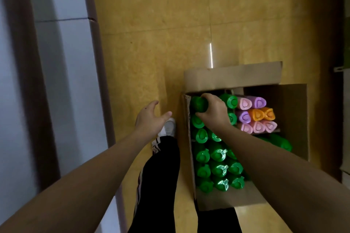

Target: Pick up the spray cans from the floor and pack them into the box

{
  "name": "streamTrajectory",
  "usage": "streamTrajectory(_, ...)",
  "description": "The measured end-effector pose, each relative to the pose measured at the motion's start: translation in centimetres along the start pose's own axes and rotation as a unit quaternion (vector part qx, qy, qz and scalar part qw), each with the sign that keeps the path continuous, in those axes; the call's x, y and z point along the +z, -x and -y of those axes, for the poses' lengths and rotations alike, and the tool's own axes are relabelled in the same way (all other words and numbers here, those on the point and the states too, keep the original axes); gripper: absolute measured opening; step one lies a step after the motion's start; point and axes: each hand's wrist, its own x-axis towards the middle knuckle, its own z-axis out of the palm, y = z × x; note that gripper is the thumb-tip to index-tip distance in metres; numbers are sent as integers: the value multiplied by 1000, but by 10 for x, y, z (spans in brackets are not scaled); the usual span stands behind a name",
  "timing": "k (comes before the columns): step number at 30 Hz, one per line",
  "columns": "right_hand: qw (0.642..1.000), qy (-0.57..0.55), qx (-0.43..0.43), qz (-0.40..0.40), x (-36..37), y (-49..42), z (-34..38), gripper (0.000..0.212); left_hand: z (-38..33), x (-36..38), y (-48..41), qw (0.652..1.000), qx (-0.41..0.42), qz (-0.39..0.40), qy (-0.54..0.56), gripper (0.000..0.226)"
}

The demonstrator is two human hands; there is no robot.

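- Your right hand (214,113) wraps the green spray can (198,104), fingers curled around its cap end, at the far-left corner inside the cardboard box (291,111).
- Can likely rigid, light to moderate, smooth and a bit slippery; grip the body rather than the cap, which may pop off.
- Box already holds rows of green cans (217,168) plus pink, purple and orange ones (255,115).
- Your left hand (151,117) hovers empty over the yellow floor (151,34), fingers loosely spread, beside the box.
- Right forearm reaches diagonally across the box; wrist bent down.
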Motion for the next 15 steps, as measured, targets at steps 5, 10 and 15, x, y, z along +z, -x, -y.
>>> streamTrajectory(5,997,57,4,52,38,-37,-16,59,28,15,-49,1000,-15,19,1,81)
streamTrajectory(10,995,95,-6,27,58,-50,-18,47,39,17,-75,999,-38,19,-1,80)
streamTrajectory(15,993,106,-5,59,51,-44,-18,56,32,19,-69,999,-32,13,21,75)
